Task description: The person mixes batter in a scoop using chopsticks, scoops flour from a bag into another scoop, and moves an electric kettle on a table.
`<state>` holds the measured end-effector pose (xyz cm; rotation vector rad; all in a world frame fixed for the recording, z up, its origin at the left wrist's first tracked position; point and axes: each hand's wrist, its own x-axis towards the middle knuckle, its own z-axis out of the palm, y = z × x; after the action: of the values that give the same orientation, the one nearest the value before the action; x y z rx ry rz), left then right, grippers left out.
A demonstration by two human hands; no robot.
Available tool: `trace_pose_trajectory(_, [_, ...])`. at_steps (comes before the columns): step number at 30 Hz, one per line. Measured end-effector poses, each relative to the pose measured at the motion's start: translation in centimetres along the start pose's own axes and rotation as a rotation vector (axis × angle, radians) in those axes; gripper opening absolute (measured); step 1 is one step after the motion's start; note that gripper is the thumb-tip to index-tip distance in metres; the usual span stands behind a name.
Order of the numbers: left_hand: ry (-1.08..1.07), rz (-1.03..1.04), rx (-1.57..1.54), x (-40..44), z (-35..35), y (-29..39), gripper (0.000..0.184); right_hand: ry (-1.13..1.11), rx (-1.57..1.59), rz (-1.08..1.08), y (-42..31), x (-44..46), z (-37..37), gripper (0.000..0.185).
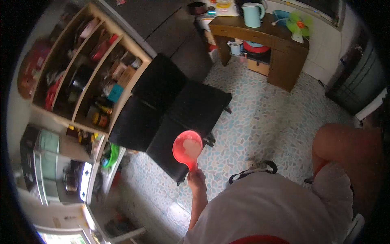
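Note:
My left hand (197, 179) is closed around the handle of a pinkish-red scoop (176, 148), which has a round bowl. Inside the bowl lies a pale beige substance (191, 147); whether it is powder or liquid I cannot tell. From my view, the scoop is held out in front of a black armless couch (162, 122), overlapping its seat edge. My right arm (345, 150) is bent at the right side of the view, and its hand does not show.
Left of the couch stands an open wooden shelf unit (87, 87) packed with boxes and jars. A brown desk (280, 49) at the back holds a light-blue kettle (252, 16) and a small green fan (298, 26). The floor (252, 110) has a mosaic pattern.

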<state>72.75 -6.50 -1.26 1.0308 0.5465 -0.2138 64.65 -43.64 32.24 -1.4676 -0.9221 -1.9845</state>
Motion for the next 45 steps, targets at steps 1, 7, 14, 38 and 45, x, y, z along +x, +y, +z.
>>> trace_pose_trajectory(1, [-0.084,0.213,0.303,1.3,1.4,-0.4,0.021,-0.010,-0.043,-0.002,1.4,-0.1,-1.2,0.016])
trace_pose_trajectory(7, [-0.125,0.034,0.250,7.7,10.4,-1.4,0.012,-0.077,-0.298,0.011,9.5,-2.3,-5.5,0.016])
trace_pose_trajectory(14, [-0.256,0.035,0.338,15.3,22.0,1.6,0.015,-0.116,-0.476,0.002,18.8,-6.2,-3.6,0.017])
trace_pose_trajectory(38, [-0.246,0.007,0.229,51.2,62.3,3.9,0.016,-0.272,-0.660,0.384,65.0,-22.7,3.2,0.016])
trace_pose_trajectory(45, [-0.311,0.027,0.178,54.8,72.8,4.8,0.004,-0.592,-0.543,0.866,80.7,-30.9,5.7,0.012])
